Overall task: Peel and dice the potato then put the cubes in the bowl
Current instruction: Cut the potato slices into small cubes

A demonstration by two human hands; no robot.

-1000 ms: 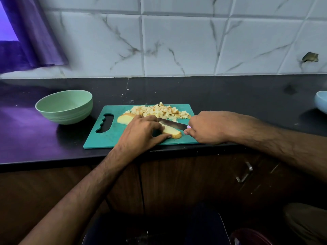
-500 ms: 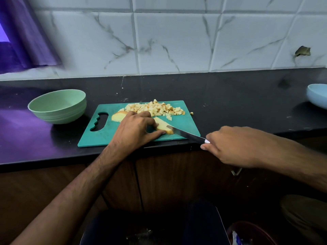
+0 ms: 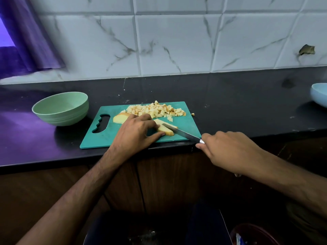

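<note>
A: In the head view, how many bowls do you count?

B: Two. One green bowl [image 3: 61,108] stands left of the cutting board [image 3: 187,121]; one blue bowl [image 3: 319,96] is cut by the right edge.

A: And the potato?

B: One slab of potato [image 3: 165,129] lies on the board under the left hand [image 3: 136,132], whose fingers are curled over it and press it down. One more piece [image 3: 120,118] lies behind that hand. The cubes [image 3: 155,109] make one heap at the far edge; I cannot count them. One cube [image 3: 192,114] lies off the board.

A: The knife?

B: One knife [image 3: 182,133]. The right hand [image 3: 230,149] grips its handle, and the blade touches the slab.
</note>
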